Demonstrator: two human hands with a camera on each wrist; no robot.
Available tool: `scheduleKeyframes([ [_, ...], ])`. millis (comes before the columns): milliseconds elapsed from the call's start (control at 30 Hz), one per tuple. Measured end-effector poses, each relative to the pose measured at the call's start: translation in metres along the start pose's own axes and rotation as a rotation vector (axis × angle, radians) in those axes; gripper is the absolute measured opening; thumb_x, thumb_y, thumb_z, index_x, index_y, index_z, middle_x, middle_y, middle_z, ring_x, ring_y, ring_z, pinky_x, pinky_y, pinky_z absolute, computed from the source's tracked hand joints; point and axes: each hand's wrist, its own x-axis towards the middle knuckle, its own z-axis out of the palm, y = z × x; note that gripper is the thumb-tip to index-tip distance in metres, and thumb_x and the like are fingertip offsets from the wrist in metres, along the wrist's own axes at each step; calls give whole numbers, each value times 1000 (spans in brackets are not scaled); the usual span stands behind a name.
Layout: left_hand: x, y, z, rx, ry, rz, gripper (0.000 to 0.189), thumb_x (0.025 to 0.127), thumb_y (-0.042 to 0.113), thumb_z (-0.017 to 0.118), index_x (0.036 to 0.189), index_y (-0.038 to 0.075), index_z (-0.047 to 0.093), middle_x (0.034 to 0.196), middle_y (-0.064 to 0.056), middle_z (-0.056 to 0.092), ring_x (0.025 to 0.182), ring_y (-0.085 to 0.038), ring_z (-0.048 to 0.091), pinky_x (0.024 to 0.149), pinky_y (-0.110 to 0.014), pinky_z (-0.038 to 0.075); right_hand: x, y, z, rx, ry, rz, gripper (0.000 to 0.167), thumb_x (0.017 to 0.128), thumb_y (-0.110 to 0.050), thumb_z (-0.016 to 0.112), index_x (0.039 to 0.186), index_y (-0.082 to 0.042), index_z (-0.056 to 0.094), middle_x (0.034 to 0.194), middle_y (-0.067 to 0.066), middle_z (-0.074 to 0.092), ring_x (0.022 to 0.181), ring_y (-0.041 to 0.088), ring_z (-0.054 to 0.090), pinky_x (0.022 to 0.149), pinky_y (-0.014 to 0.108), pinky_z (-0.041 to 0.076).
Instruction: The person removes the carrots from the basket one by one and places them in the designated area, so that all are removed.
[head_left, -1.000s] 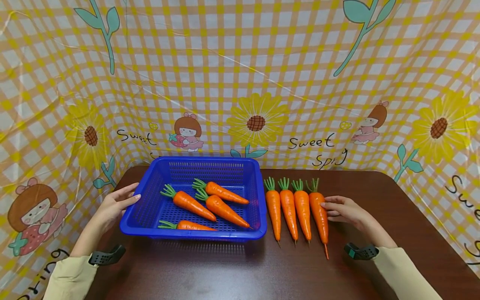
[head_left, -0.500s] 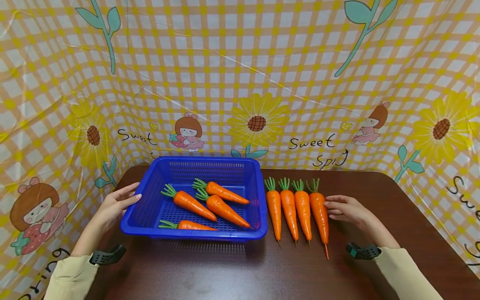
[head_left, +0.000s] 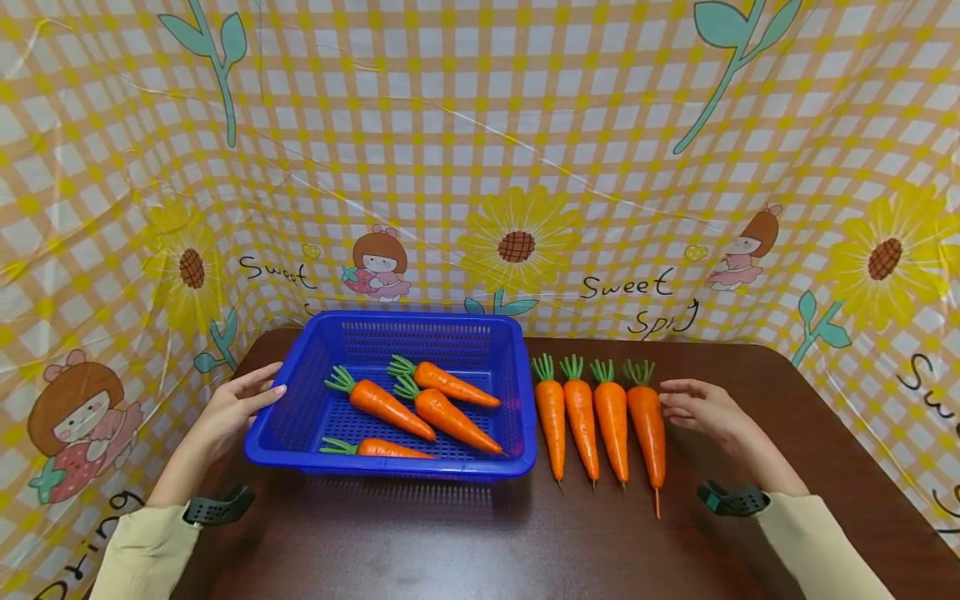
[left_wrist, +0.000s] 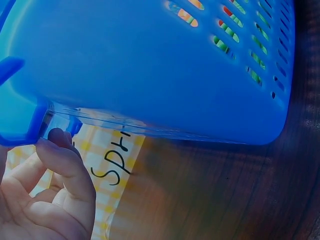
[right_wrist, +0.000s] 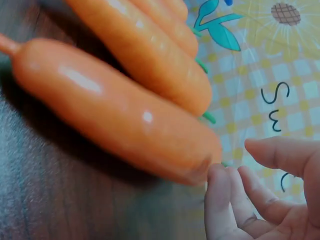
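In the head view, a blue plastic basket (head_left: 390,468) with slotted walls holds several orange carrots (head_left: 390,410) with green tops. My left hand (head_left: 238,408) grips its left rim; the left wrist view has the fingers (left_wrist: 65,162) curled at the rim's edge. Right of the basket, several more carrots (head_left: 551,429) lie side by side in a row, tops toward the back. Beside the outermost carrot (head_left: 648,433), my right hand (head_left: 701,410) has its fingertips right at the upper end. In the right wrist view the thumb (right_wrist: 280,152) stands apart from the fingers.
A dark brown table (head_left: 450,542) bears everything. A yellow checked cloth (head_left: 480,150) with printed flowers and lettering stands up behind the table and along both sides. Dark bands (head_left: 217,506) circle both wrists, next to pale sleeves.
The outermost carrot has turned a little, its leafy end shifting right so it lies straighter. My right hand has moved slightly right and toward the back. The left hand stays at the basket rim.
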Motion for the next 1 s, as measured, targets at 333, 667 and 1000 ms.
scheduleKeyframes([
  [333,0,-1,-1,6,0,1,72,94,24,63,150,0,25,95,14,59,82,-4,65,73,-26,58,0,-23,9,-26,65,-49,56,97,-24,57,136,11,38,95,-13,63,86,2,64,79,22,56],
  [667,-1,1,0,-2,-4,-4,72,95,23,62,151,-1,23,96,13,58,82,-4,65,73,-26,58,2,-45,30,-66,99,-95,50,97,-24,56,136,5,43,90,-17,61,84,-4,61,79,22,55],
  [1000,-1,0,1,-7,5,-6,71,95,22,62,151,0,24,96,12,57,81,-4,65,73,-26,57,-1,-71,54,-50,100,-148,45,98,-23,56,134,3,46,93,-14,62,85,1,62,78,22,55],
])
